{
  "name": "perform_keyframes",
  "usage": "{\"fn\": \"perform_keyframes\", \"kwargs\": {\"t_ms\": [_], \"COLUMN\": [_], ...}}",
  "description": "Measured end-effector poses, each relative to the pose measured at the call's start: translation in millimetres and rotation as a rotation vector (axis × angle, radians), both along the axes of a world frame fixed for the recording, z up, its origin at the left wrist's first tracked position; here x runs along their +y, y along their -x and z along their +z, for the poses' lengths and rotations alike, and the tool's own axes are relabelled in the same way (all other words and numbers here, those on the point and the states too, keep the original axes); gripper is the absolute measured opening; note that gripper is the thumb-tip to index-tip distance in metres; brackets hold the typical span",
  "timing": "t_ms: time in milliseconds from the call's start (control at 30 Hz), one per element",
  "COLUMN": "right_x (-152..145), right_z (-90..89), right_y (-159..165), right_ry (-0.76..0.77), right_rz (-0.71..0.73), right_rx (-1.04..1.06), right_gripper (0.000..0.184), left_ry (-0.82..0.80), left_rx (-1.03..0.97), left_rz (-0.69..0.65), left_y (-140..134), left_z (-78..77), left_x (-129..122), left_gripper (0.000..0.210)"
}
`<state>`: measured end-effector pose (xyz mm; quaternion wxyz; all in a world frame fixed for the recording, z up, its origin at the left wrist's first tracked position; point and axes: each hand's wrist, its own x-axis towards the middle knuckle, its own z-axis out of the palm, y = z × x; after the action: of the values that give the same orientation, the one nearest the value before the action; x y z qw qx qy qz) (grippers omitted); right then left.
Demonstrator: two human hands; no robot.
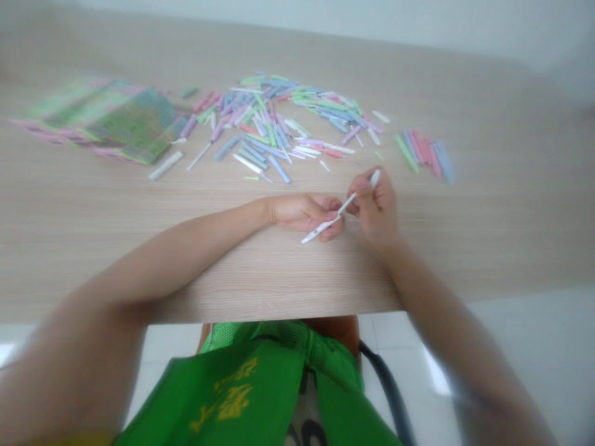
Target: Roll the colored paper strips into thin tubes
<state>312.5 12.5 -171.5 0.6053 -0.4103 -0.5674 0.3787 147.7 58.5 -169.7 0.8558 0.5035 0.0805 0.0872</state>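
Observation:
A slim white plastic stick (318,230), wider at both ends and thin in the middle, slants between my hands over the near part of the table. Small dark marks show on its lower end. My left hand (309,214) pinches that lower part between thumb and fingers. Higher up, the fingers of my right hand (374,204) are closed around the upper part, whose white tip sticks out above them. Whether it is one piece or two joined parts I cannot tell. Beyond my hands lies a loose pile of pastel plastic sticks (264,133).
Blurred green and pink printed packs (102,118) lie at the far left, with a whitish bar (166,166) near them. To the right, several coloured sticks (423,152) sit side by side in a row. The wooden table (269,285) ends just before my green apron (260,384).

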Motion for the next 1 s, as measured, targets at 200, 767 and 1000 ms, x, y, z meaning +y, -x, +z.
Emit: {"fn": "perform_keyframes", "kwargs": {"t_ms": [200, 767, 1000], "right_x": [-8.0, -11.2, -20.9], "right_z": [-1.5, 24.3, 23.2], "right_y": [6.1, 0.7, 10.2], "right_ry": [0.065, 0.07, 0.075], "right_rz": [0.058, -0.091, -0.133], "right_rx": [-0.049, 0.071, -0.1], "right_gripper": [0.04, 0.043, 0.043], "left_ry": [0.214, -0.099, -0.23], "left_rx": [-0.02, -0.043, -0.116], "left_rz": [0.237, 0.352, 0.419], "left_y": [2.3, -4.3, -0.1], "left_z": [-0.4, 7.2, 8.2], "left_x": [-7.0, 5.4, 1.3], "left_gripper": [0.019, 0.054, 0.059]}}
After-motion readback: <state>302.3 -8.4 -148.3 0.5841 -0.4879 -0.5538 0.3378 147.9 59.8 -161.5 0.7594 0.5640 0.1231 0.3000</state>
